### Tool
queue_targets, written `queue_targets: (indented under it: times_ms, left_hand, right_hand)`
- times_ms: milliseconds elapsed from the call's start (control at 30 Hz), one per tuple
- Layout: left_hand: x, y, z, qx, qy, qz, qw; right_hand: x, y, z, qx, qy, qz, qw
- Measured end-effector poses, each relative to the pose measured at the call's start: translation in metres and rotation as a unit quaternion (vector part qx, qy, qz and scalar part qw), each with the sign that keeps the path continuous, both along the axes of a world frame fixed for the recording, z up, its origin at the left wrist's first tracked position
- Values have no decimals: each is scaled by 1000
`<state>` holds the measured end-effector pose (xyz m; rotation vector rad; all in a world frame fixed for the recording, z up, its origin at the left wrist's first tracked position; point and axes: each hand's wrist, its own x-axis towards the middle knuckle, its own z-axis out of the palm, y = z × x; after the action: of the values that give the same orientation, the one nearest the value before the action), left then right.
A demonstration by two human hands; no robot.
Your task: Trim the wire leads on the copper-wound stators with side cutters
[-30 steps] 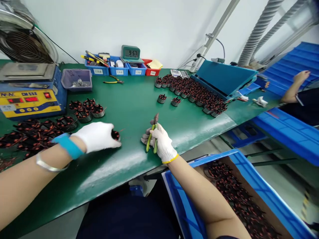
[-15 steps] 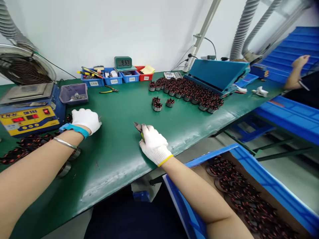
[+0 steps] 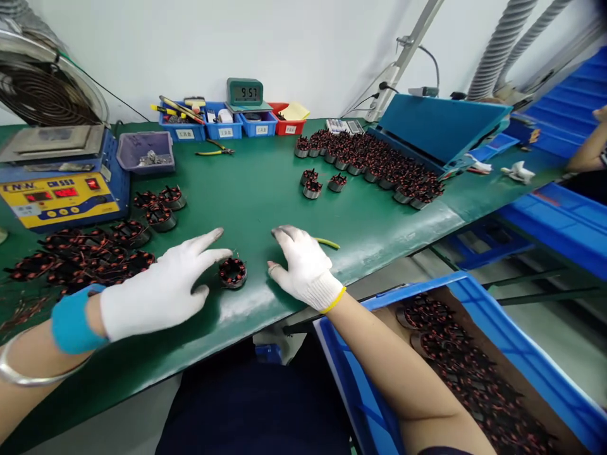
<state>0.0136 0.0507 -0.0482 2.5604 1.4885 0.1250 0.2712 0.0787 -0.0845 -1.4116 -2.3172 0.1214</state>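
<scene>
My left hand (image 3: 165,281), in a white glove with a blue wristband, is open with its fingers spread beside a single copper-wound motor part (image 3: 232,273). The part stands on the green table (image 3: 241,196), just right of the fingertips. My right hand (image 3: 303,262), gloved in white, is open over the table to the right of that part, thumb apart from the fingers. A green-handled tool (image 3: 328,242) pokes out behind the right hand; the rest of it is hidden. Several wound parts (image 3: 95,249) cluster behind my left hand.
Many wound parts (image 3: 370,158) stand before a teal case (image 3: 441,129). Behind are a clock (image 3: 245,92), blue and red bins (image 3: 288,128), yellow pliers (image 3: 214,151) and a soldering unit (image 3: 64,189). A blue crate (image 3: 474,291) sits lower right. Another person's arm (image 3: 588,148) shows far right.
My left hand has moved right and toward me, and a single wound part now stands by it. My right hand has let go of the green-handled cutters. The view has shifted slightly.
</scene>
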Motion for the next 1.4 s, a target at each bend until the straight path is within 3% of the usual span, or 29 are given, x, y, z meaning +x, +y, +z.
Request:
queue_targets:
  times_ms: [133, 267, 433, 533, 700, 767, 867, 933, 1067, 1233, 1300, 1400]
  left_hand:
    - [7, -20, 1, -22, -53, 96, 994]
    - [31, -11, -18, 1, -62, 194, 979]
    - [42, 5, -39, -4, -124, 180, 976]
    - [36, 7, -43, 7, -152, 140, 978]
    - [18, 12, -39, -41, -187, 62, 980]
    - [14, 12, -35, -61, -199, 35, 978]
    - [15, 9, -31, -16, -206, 63, 976]
    - [20, 6, -32, 22, -194, 109, 975]
    - [31, 4, -39, 11, -170, 179, 969]
    - [34, 7, -41, -26, -163, 172, 971]
    - [32, 8, -39, -37, -169, 162, 972]
    - [29, 8, -37, -50, -171, 143, 974]
  right_hand:
    - [-16, -4, -1, -154, 127, 18, 980]
    - [-37, 12, 1, -238, 141, -17, 961]
    - [-50, 28, 2, -319, 144, 19, 937]
    - [-49, 27, 1, -319, 140, 5, 937]
    - [-41, 22, 5, -272, 48, -94, 956]
    - [-37, 20, 9, -300, 57, -69, 950]
    - [-33, 16, 12, -373, 88, 27, 923]
    - [-33, 13, 13, -385, 82, 54, 918]
    - [-38, 9, 11, -315, 10, 40, 948]
    - [-40, 9, 9, -233, -85, -22, 969]
    - [-40, 11, 9, -237, -64, -47, 968]
    - [-42, 16, 9, -294, 27, -10, 956]
